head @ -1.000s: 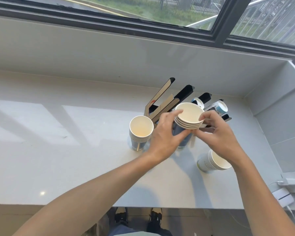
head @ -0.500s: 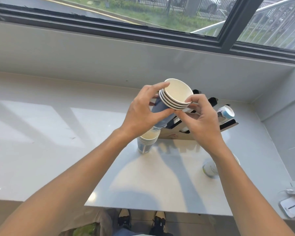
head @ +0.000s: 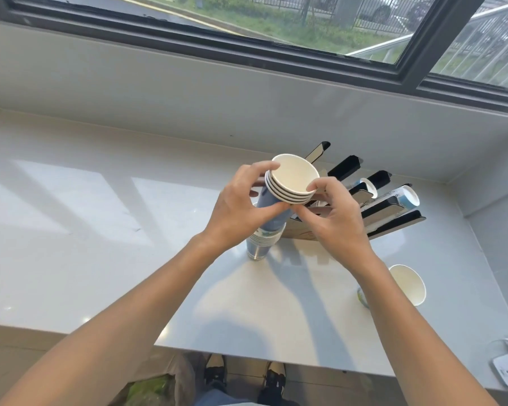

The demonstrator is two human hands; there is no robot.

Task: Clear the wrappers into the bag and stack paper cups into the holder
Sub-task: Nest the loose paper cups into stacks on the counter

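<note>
Paper cups, four or so nested with white rolled rims, are gripped by both the left hand and right hand, the stack's long axis tilting down-left toward a second stack standing on the glossy counter. Behind, just right, the black-slatted holder fans out; one loose cup apparently lies tipped nearer the right arm.

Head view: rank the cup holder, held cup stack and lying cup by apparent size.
1. cup holder, spreads widest.
2. held cup stack, nearer the camera, so somewhat flattered.
3. lying cup, partly hidden behind the right forearm.
</note>
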